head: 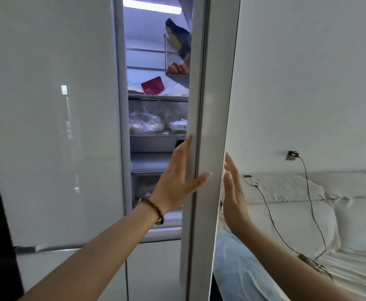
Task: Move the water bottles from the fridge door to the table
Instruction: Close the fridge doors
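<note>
White walls and a bed with pale pillows fill the right side, a charger cable trailing down from a wall socket. Up front stands the fridge, its right door swung partly open and seen nearly edge-on. The left hand lies flat against the door's inner edge, fingers spread wide, thumb over the seal, holding nothing. The right hand is open too, palm against the door's outer face, empty.

Water bottles? None in sight. The door's inner racks are turned away from the camera, so only a clear door bin with a blue and yellow packet shows up high. Inside, lit shelves carry a red packet and bagged food.

The risk, as I judge it: the door is only ajar, so reaching in now could knock the bin or pinch fingers at the seal if it swings back. It needs opening wider first.

No label or writing is legible.
</note>
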A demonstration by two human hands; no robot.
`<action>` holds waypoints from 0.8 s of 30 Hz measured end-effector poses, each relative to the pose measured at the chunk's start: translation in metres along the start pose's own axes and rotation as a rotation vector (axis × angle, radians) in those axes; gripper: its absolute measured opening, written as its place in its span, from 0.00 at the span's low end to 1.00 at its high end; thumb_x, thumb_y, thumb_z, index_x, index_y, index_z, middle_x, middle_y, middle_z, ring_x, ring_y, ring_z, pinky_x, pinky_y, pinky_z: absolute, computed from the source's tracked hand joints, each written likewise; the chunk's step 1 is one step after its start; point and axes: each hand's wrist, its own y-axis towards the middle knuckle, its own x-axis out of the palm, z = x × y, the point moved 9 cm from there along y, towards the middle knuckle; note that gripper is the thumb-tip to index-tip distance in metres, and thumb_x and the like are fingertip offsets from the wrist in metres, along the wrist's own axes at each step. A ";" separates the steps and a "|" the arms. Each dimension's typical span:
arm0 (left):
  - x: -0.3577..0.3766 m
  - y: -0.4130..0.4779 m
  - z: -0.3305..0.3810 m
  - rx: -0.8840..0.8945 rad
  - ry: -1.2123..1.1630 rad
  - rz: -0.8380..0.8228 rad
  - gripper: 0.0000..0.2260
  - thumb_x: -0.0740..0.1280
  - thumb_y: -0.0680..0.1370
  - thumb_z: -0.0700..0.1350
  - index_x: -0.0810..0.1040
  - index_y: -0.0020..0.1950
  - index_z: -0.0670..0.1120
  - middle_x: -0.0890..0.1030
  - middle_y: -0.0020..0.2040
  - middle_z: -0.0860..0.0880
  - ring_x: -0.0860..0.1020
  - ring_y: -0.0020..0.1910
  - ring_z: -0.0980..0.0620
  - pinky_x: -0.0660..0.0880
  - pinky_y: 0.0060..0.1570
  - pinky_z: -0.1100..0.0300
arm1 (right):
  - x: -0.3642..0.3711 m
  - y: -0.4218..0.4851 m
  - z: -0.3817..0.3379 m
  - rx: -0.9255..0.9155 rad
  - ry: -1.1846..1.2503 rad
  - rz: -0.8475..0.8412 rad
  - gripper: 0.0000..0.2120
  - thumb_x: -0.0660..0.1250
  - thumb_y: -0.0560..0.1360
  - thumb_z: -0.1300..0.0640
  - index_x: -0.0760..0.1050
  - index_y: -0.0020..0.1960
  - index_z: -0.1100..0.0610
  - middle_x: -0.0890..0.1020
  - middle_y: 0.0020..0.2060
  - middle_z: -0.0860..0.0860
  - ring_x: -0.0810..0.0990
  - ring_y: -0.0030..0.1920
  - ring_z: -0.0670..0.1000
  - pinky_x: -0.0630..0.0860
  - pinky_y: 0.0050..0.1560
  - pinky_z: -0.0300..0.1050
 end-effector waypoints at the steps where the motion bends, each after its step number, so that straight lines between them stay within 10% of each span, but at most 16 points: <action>1: -0.010 0.001 -0.008 -0.029 -0.008 0.016 0.38 0.57 0.67 0.73 0.42 0.71 0.66 0.55 0.76 0.52 0.62 0.72 0.52 0.68 0.65 0.52 | 0.014 0.004 0.003 -0.008 -0.019 -0.009 0.23 0.48 0.78 0.40 0.57 0.72 0.40 0.62 0.73 0.41 0.59 0.72 0.39 0.57 0.72 0.39; 7: -0.067 0.004 -0.076 -0.221 -0.132 0.176 0.40 0.66 0.64 0.71 0.55 0.70 0.59 0.69 0.63 0.60 0.72 0.58 0.65 0.76 0.48 0.69 | 0.102 0.029 0.018 -0.092 -0.201 -0.132 0.24 0.44 0.78 0.35 0.51 0.73 0.35 0.52 0.74 0.33 0.50 0.74 0.37 0.52 0.73 0.47; 13: -0.129 0.020 -0.134 -0.150 0.277 0.327 0.34 0.60 0.71 0.65 0.60 0.72 0.49 0.66 0.70 0.50 0.65 0.69 0.49 0.63 0.68 0.42 | 0.168 0.065 0.033 -0.229 -0.387 -0.149 0.24 0.44 0.78 0.37 0.48 0.73 0.35 0.48 0.75 0.34 0.48 0.75 0.40 0.50 0.73 0.45; 18: -0.164 0.038 -0.184 -0.052 0.619 0.297 0.36 0.52 0.73 0.68 0.44 0.76 0.54 0.46 0.77 0.50 0.46 0.77 0.48 0.39 0.73 0.46 | 0.205 0.109 0.063 -0.341 -0.641 -0.128 0.25 0.49 0.80 0.42 0.48 0.75 0.41 0.47 0.76 0.40 0.44 0.76 0.45 0.47 0.74 0.49; 24: -0.185 0.060 -0.250 0.105 1.093 0.176 0.32 0.49 0.76 0.64 0.43 0.76 0.55 0.42 0.77 0.49 0.46 0.75 0.45 0.41 0.70 0.39 | 0.251 0.147 0.105 -0.432 -0.856 -0.145 0.26 0.51 0.80 0.46 0.49 0.76 0.46 0.51 0.77 0.48 0.46 0.77 0.51 0.44 0.75 0.52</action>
